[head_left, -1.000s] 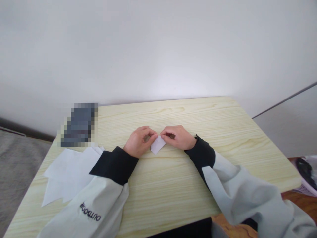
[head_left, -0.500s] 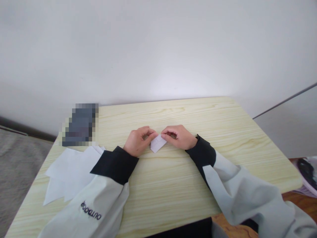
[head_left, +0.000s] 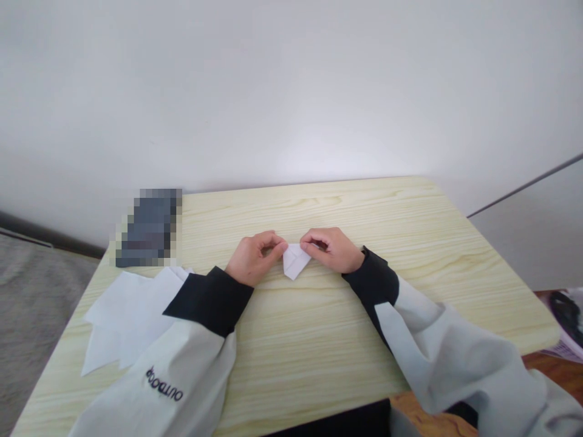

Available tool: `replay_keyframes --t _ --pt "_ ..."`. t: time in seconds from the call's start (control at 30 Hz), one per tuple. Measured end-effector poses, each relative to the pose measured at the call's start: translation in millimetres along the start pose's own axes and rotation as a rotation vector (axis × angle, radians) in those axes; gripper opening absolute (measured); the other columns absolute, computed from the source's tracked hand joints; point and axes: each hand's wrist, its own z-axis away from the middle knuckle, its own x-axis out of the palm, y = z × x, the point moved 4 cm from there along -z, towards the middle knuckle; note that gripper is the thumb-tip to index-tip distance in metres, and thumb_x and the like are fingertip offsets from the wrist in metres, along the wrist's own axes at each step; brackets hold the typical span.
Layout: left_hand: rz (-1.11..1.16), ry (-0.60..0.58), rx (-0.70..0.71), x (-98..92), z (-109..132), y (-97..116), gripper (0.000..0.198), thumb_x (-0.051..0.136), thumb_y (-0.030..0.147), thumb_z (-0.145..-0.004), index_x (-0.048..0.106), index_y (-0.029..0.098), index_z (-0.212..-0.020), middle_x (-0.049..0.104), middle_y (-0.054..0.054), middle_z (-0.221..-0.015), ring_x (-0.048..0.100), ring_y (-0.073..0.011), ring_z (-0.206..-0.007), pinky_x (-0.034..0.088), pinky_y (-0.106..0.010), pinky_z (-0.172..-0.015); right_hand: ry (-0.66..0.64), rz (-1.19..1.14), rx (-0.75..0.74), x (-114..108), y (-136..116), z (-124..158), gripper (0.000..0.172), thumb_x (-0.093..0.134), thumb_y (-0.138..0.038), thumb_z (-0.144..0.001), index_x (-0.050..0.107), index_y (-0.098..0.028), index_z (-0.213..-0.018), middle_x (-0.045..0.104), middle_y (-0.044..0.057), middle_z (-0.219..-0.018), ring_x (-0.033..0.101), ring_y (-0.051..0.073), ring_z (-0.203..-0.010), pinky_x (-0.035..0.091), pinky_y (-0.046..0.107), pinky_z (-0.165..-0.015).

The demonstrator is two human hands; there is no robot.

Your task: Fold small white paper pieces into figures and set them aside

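A small folded piece of white paper (head_left: 296, 261) is held between my two hands over the middle of the table. Its lower end comes to a blunt point toward me, and crease lines cross its face. My left hand (head_left: 257, 258) pinches the upper left corner between thumb and forefinger. On the other side, my right hand (head_left: 330, 247) grips the upper right edge the same way, its thumb on the near face. The fingers behind the paper are partly hidden.
Several white paper sheets (head_left: 132, 309) lie overlapping at the left, partly under my left sleeve. Behind them is a dark, pixelated flat object (head_left: 150, 227). The wood-grain table (head_left: 410, 243) meets a white wall (head_left: 291, 91). A purple basket (head_left: 567, 343) stands beyond the right edge.
The folded paper has shifted slightly right, and more of its upper edge shows between my fingertips. My hands are slightly farther apart, both still pinching.
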Motion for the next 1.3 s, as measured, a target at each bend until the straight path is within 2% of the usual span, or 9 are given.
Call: replay_keyframes --t 0.1,0.2,0.37,0.53,0.7,0.8,1.03,1.3 --pt "0.001 0.004 -0.015 0.3 0 -2 0.027 0.051 0.037 -0.080 0.065 0.017 -0.069 0.068 0.000 -0.070 0.064 -0.0179 -0.080 0.037 -0.036 -0.102 0.004 -0.004 0.004 1 1 0 0.016 0.050 -0.023 -0.083 0.060 -0.014 -0.074 0.055 -0.002 -0.061 0.041 0.007 -0.051 0.032 0.019 -0.051" --pt "0.000 0.000 -0.035 -0.7 1 -4 0.026 0.051 0.037 -0.080 0.065 0.016 -0.072 0.068 -0.002 -0.073 0.062 -0.0204 -0.088 0.044 -0.033 -0.091 0.018 -0.011 0.024 1 2 1 0.016 0.050 -0.024 -0.083 0.061 -0.014 -0.075 0.056 -0.002 -0.062 0.042 0.007 -0.051 0.032 0.019 -0.051" --pt "0.048 -0.023 0.016 -1.3 1 2 0.025 0.052 0.037 -0.081 0.066 0.016 -0.079 0.068 -0.004 -0.080 0.062 -0.0179 -0.081 0.047 -0.029 -0.079 0.113 -0.053 0.091 -1 7 3 0.014 0.053 -0.027 -0.083 0.061 -0.015 -0.083 0.059 -0.001 -0.069 0.041 0.006 -0.050 0.032 0.019 -0.049" --pt "0.079 0.030 0.062 -2.4 2 5 0.025 0.057 0.034 -0.079 0.063 0.016 -0.095 0.068 -0.005 -0.087 0.062 -0.0168 -0.083 0.048 -0.029 -0.080 0.112 -0.071 0.111 0 10 2 0.015 0.055 -0.029 -0.082 0.060 -0.016 -0.086 0.060 -0.001 -0.070 0.042 0.007 -0.051 0.034 0.020 -0.050" --pt "0.075 -0.003 0.094 -0.6 2 5 0.020 0.054 0.032 -0.081 0.066 0.017 -0.086 0.069 -0.004 -0.086 0.062 -0.0169 -0.083 0.048 -0.030 -0.081 0.149 -0.064 0.148 -1 13 2 0.017 0.057 -0.032 -0.081 0.059 -0.016 -0.087 0.059 -0.001 -0.069 0.042 0.007 -0.050 0.034 0.020 -0.050" --pt "0.026 0.019 0.109 -1.3 2 5 0.019 0.056 0.032 -0.080 0.067 0.018 -0.086 0.069 -0.004 -0.086 0.062 -0.0175 -0.084 0.047 -0.031 -0.082 0.146 -0.048 0.137 -1 12 2 0.016 0.057 -0.030 -0.080 0.060 -0.016 -0.088 0.060 0.000 -0.072 0.044 0.008 -0.053 0.036 0.021 -0.053" --pt "-0.019 0.091 0.050 -3.9 2 2 0.021 0.057 0.033 -0.079 0.068 0.017 -0.088 0.069 -0.006 -0.088 0.062 -0.0185 -0.084 0.048 -0.032 -0.080 0.173 -0.010 0.124 -2 11 2 0.022 0.058 -0.026 -0.079 0.059 -0.014 -0.097 0.061 0.002 -0.074 0.050 0.010 -0.059 0.040 0.022 -0.059" --pt "0.109 0.139 -0.050 -3.3 2 -7 0.035 0.055 0.037 -0.081 0.061 0.015 -0.106 0.069 -0.005 -0.086 0.063 -0.0161 -0.076 0.050 -0.028 -0.073 0.127 -0.068 0.135 0 10 2 0.014 0.060 -0.028 -0.077 0.055 -0.017 -0.084 0.057 -0.001 -0.067 0.050 0.009 -0.058 0.041 0.020 -0.056"
